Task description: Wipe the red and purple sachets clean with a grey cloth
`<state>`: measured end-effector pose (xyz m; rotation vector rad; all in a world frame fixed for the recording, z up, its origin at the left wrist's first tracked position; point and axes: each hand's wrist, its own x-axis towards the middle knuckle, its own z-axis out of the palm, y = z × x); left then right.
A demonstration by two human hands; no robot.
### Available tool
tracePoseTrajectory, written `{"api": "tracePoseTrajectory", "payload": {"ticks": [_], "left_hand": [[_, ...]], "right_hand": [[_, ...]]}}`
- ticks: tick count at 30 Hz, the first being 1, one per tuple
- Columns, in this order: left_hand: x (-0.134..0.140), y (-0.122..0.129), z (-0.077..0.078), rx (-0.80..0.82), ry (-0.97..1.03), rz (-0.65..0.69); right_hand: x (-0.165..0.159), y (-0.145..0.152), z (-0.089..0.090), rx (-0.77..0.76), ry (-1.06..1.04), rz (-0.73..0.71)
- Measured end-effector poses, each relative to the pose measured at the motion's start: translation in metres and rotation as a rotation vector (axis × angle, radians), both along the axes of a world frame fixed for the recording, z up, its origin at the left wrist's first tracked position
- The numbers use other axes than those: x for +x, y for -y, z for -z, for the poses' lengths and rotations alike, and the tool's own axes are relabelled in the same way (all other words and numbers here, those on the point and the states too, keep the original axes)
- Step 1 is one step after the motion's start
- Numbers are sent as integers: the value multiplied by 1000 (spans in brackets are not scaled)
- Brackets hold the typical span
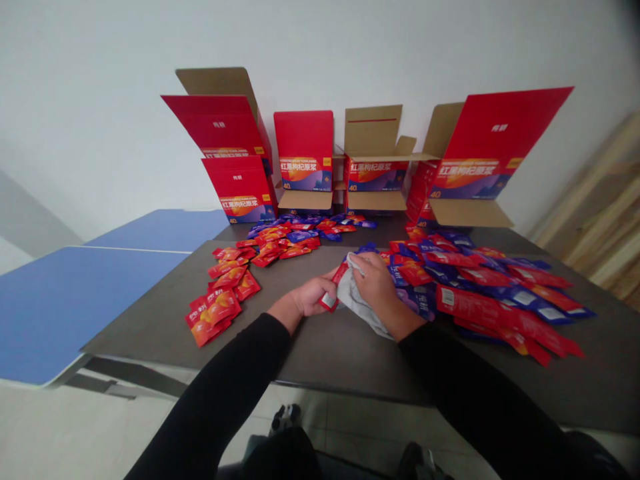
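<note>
My left hand is closed on the lower end of a red sachet, above the middle of the dark table. A light grey cloth is bunched in my right hand and lies over the sachet's right side, its tail hanging down toward the table. The right fingers partly hide the sachet's upper end. Beside my right hand spreads a heap of red and purple sachets. To the left of my left hand lie more red sachets in an overlapping row.
Behind the sachets stand several open red cartons against the wall, flaps sticking out. Red and purple sachets lie in front of them. A blue table adjoins on the left. Wooden boards lean at the far right.
</note>
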<state>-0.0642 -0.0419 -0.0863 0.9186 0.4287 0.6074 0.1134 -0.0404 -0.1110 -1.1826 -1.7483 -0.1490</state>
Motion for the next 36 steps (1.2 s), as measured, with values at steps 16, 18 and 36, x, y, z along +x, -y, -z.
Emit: {"api": "tracePoseTrajectory", "payload": {"ticks": [16,18,36], "left_hand": [[-22,-20,-19,-432,379,-440],[-23,-22,-17,-442,418,-532],[-16,-31,-14,-413,313,-622]], "right_hand": [[10,-9,4,44,-104,23],[10,-9,4,47,-106,10],[3,1,-3,48,-39,-105]]}}
